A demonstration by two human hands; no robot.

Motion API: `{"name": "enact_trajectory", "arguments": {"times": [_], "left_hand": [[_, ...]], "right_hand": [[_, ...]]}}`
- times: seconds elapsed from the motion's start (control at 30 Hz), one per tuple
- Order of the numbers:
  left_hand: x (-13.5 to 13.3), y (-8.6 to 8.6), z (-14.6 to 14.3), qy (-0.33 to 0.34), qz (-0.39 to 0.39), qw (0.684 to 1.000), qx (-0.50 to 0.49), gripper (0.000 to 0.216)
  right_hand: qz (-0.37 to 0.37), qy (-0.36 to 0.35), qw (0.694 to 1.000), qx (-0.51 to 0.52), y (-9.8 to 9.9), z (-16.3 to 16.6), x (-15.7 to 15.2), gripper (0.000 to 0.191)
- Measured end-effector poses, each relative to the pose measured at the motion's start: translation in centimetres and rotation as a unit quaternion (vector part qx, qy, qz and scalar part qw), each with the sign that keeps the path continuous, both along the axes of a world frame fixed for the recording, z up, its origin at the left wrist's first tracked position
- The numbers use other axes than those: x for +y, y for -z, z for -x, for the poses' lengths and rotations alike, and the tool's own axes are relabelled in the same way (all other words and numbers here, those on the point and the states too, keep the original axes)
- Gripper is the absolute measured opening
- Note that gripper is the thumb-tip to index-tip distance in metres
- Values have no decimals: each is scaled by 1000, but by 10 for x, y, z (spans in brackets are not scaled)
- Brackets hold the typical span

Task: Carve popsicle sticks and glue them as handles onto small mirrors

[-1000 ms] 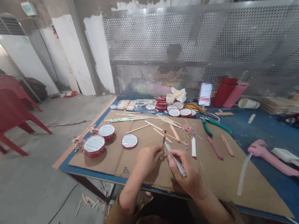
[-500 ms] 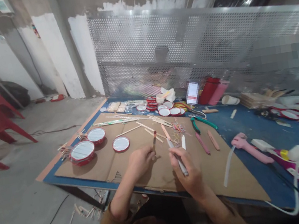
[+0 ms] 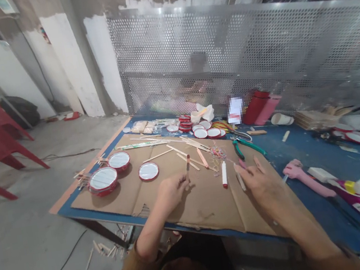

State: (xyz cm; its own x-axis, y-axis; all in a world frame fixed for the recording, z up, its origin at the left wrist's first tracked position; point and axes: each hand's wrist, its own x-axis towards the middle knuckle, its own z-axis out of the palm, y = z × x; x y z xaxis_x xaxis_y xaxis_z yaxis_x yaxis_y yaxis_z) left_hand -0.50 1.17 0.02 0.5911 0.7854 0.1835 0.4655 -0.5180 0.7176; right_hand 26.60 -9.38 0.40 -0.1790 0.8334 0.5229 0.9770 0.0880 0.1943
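Observation:
My left hand [image 3: 174,192] is closed, pinching a short flat wooden stick [image 3: 188,166] with a reddish tip, held upright above the cardboard. On the right side of the cardboard, my right hand [image 3: 262,182] is low, its fingertips closed at a slim grey marker [image 3: 240,179]; motion smears the fingers. That hand partly covers a purple marker [image 3: 242,163] and a pink one [image 3: 258,163]. Between the hands lies a white marker with a red end [image 3: 224,175]. An orange marker [image 3: 202,158] rests behind it, beside loose wooden sticks [image 3: 156,156] and tangled coloured rubber bands [image 3: 216,151].
Round red-rimmed drums [image 3: 103,180] sit at the left of the cardboard [image 3: 192,216], near a flat red-rimmed disc [image 3: 149,171]. Green-handled pliers [image 3: 252,146] lie at the back right. A pink glue gun [image 3: 310,178] with cables is on the blue table. A perforated metal panel [image 3: 161,52] stands behind.
My right hand has moved right with the grey marker, away from the stick, to beside the purple and pink markers. My left hand still holds the stick. The view has shifted slightly.

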Motion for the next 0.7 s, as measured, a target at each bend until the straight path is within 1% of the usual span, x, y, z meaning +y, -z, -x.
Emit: {"name": "enact_trajectory", "arguments": {"times": [0.07, 0.13, 0.2, 0.23, 0.33, 0.43, 0.53, 0.6, 0.7], "left_hand": [[0, 1, 0, -1, 4, 1000, -5, 20], [-1, 0, 0, -2, 14, 1000, -7, 20], [-2, -3, 0, -4, 27, 1000, -9, 19], [-2, -4, 0, -6, 33, 999, -10, 19], [-2, -5, 1, -9, 42, 999, -17, 19], [-1, -2, 1, -18, 49, 998, -32, 19], [0, 3, 1, -34, 61, 996, -59, 17], [0, 4, 1, -43, 73, 994, -74, 15], [0, 3, 1, -42, 95, 991, -86, 13]], "right_hand": [[-11, 17, 999, 31, -2, 19, 0, 40], [-7, -3, 995, 97, 0, 46, 2, 30], [2, -38, 981, 190, 4, 76, 6, 22], [7, -43, 973, 229, 5, 91, 9, 21], [62, -39, 943, 324, 2, 127, 19, 23], [126, -19, 900, 416, -7, 145, 28, 25], [158, 3, 847, 508, -11, 150, 36, 26], [173, 4, 809, 562, -8, 150, 39, 25], [191, 9, 750, 633, 2, 148, 43, 22]]}}
